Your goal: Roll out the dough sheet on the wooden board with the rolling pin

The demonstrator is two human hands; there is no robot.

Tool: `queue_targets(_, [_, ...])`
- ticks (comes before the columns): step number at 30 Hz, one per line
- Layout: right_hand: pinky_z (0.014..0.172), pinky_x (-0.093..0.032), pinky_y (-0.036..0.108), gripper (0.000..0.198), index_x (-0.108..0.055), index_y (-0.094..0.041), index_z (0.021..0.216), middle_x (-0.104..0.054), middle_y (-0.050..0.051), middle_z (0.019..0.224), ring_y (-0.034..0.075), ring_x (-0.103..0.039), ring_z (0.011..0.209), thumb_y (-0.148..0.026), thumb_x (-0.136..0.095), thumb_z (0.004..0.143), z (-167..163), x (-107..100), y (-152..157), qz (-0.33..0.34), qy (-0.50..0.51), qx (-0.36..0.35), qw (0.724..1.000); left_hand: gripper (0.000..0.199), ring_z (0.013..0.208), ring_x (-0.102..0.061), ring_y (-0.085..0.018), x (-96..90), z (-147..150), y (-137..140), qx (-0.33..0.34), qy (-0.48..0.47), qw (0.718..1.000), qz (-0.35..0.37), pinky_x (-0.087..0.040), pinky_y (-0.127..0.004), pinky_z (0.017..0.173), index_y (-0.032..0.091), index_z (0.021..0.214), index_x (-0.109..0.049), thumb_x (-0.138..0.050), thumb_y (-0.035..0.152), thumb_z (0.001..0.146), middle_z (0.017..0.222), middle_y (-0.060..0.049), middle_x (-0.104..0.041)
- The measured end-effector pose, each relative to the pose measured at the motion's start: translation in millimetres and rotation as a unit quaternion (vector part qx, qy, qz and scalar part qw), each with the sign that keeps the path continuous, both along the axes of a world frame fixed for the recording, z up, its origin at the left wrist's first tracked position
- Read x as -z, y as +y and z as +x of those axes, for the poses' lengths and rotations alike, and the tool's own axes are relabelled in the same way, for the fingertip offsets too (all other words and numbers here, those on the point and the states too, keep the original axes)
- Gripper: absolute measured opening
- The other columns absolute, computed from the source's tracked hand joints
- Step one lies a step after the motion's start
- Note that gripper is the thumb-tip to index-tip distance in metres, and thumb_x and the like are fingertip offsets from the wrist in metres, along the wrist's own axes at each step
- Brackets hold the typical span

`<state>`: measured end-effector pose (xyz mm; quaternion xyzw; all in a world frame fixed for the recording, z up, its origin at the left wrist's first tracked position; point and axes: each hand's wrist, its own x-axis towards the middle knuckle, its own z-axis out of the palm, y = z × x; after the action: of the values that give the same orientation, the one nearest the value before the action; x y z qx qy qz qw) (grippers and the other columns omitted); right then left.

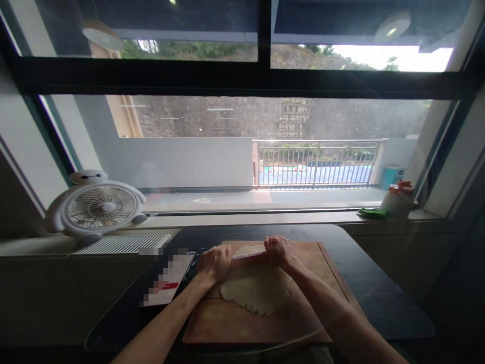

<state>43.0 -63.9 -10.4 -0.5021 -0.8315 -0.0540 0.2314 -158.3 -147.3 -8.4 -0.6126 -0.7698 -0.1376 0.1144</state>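
A flat, thin sheet of dough (257, 289) with a ragged near edge lies on a wooden board (242, 331). Across its far part runs a rolling pin (248, 257), of which only a short reddish stretch with a pale upper edge shows. My left hand (215, 263) is closed round the pin's left end, and my right hand (280, 251) grips the right end. Both fists rest over the far half of the board, and their fingers hide the pin's ends.
The board sits on a dark table (379, 288). Left of it lies a flat, light-coloured item with a red band (170, 286), partly pixelated. A white fan (106, 206) stands by the radiator (125, 244). On the sill are a spray bottle (397, 202) and a green cloth (372, 213).
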Motion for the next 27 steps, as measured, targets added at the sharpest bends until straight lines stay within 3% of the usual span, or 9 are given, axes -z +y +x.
queue_targets(10, [0.061, -0.036, 0.023, 0.045, -0.064, -0.019, 0.068, -0.067, 0.004, 0.073, 0.014, -0.060, 0.066, -0.031, -0.026, 0.091, 26, 3, -41, 0.005, -0.008, -0.027, 1.000, 0.053, 0.078, -0.064, -0.021, -3.5, 13, -36, 0.052, 0.004, 0.997, -0.049, -0.043, -0.031, 0.069, 0.020, 0.080, -0.064, -0.017, 0.042, 0.089, 0.085, -0.008, -0.069])
queue_targets(14, [0.063, -0.037, 0.024, 0.046, -0.065, -0.019, 0.066, -0.068, 0.006, 0.072, 0.015, -0.061, 0.066, -0.032, -0.028, 0.090, 20, -2, -29, -0.018, -0.029, -0.021, 0.999, 0.057, 0.078, -0.064, -0.023, -9.8, 12, -22, 0.042, 0.024, 0.996, -0.073, -0.044, -0.033, 0.072, 0.017, 0.076, -0.066, -0.017, 0.041, 0.089, 0.081, -0.011, -0.069])
queue_targets(21, [0.069, -0.039, 0.025, 0.050, -0.067, -0.017, 0.072, -0.068, 0.010, 0.078, 0.017, -0.062, 0.073, -0.038, -0.026, 0.091, 7, -4, 9, -0.026, -0.017, 0.013, 0.999, 0.058, 0.079, -0.064, -0.023, -11.6, 9, 8, 0.016, 0.022, 0.999, -0.047, -0.043, -0.034, 0.073, 0.016, 0.081, -0.067, -0.015, 0.040, 0.090, 0.080, -0.013, -0.069])
queue_targets(27, [0.070, -0.039, 0.024, 0.050, -0.067, -0.018, 0.078, -0.068, 0.009, 0.081, 0.017, -0.062, 0.076, -0.036, -0.022, 0.093, 6, 3, 11, -0.028, 0.007, 0.049, 0.998, 0.043, 0.082, -0.061, -0.021, -4.0, 14, 5, 0.067, 0.034, 0.997, -0.001, -0.040, -0.033, 0.077, 0.018, 0.083, -0.063, -0.024, 0.036, 0.088, 0.087, -0.008, -0.067])
